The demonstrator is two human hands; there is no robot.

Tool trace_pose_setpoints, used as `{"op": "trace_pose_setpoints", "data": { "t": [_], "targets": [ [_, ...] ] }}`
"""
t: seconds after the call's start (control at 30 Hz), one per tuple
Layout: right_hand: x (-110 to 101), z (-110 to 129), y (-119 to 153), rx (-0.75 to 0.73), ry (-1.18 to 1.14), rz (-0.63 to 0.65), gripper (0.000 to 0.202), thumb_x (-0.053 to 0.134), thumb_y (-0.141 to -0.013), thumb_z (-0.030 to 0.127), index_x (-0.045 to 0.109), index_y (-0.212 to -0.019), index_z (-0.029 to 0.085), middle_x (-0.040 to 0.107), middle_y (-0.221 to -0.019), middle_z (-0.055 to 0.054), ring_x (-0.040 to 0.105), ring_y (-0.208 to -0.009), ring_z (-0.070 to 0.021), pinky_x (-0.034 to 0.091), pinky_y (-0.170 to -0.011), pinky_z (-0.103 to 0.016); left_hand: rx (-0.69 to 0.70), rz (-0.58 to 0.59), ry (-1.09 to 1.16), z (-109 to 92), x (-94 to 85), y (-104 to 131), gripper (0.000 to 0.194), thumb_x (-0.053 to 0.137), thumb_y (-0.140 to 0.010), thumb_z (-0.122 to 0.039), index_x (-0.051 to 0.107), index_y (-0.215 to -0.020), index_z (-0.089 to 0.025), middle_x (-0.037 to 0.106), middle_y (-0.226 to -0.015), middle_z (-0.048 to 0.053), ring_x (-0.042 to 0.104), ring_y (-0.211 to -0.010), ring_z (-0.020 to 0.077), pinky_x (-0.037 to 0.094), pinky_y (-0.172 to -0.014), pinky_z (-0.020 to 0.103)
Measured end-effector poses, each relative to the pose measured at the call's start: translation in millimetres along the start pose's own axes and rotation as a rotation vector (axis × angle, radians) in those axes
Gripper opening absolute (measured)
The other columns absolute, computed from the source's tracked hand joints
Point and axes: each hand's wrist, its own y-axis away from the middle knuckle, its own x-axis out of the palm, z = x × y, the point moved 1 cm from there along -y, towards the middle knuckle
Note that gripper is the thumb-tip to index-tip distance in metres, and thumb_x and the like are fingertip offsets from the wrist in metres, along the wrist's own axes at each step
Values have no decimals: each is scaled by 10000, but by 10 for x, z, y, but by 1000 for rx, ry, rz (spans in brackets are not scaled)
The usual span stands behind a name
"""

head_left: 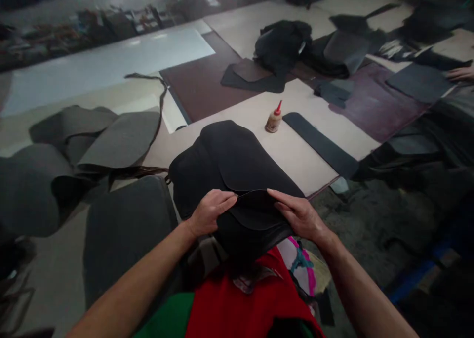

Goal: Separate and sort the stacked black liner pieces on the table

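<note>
A dark, flat piece of material (255, 204) is held by its upper edge between my two hands, near the front edge of the table. My left hand (213, 210) pinches that edge at its left, thumb and fingers pressed together. At the right, my right hand (296, 213) grips the same piece with its fingers closed. Beneath and behind it lie more dark pieces (237, 152), stacked and overlapping. Beyond them a small bottle (273, 122) with a red nozzle stands upright on the pale tabletop (237, 118).
Grey sheets (120, 140) lie at the left, beside a large dark panel (128, 234). A long dark strip (320, 143) rests right of the bottle. A black bundle (281, 46) sits further back. Another person's hand (461, 74) shows at the right edge.
</note>
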Motion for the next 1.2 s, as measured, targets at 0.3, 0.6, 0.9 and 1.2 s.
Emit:
{"op": "trace_pose_setpoints", "data": {
  "t": [0.3, 0.6, 0.9, 1.2],
  "targets": [
    [-21, 79, -31, -60, -60, 61, 386, 418, -966, 120, 764, -1083, 243, 717, -1240, -73, 699, -1103, -175, 563, -938, -293, 40, 40, 2, -44, -71, -47, 413, 509, -976, -283, 541, -1387, -272, 635, -1278, 138, 615, -1145, 239, 490, -929, 405],
    [-229, 196, -54, 94, -107, 335, 496, 712, -864, 464, 678, -1287, 207, 593, -1421, -163, 521, -1360, -350, 437, -1115, -493, -28, 65, 12, -49, -82, -44, 367, 538, -964, -299, 602, -1319, -230, 651, -1243, 132, 625, -1109, 234, 491, -914, 387],
    [-224, 242, -149, 85, -219, 380, 288, 714, -885, 345, 734, -1145, 224, 596, -1382, -102, 581, -1262, -257, 441, -1093, -393, -40, 95, 23, -17, -71, -17, 400, 501, -969, -303, 574, -1359, -246, 637, -1266, 133, 614, -1125, 242, 483, -920, 395],
    [-260, 259, -138, 85, -99, 432, 475, 752, -830, 297, 663, -1292, 228, 568, -1437, -134, 499, -1376, -325, 409, -1148, -473, -48, 82, 31, -23, -66, -37, 381, 533, -966, -319, 595, -1332, -234, 653, -1229, 132, 627, -1102, 238, 487, -905, 383]
  ]
}}
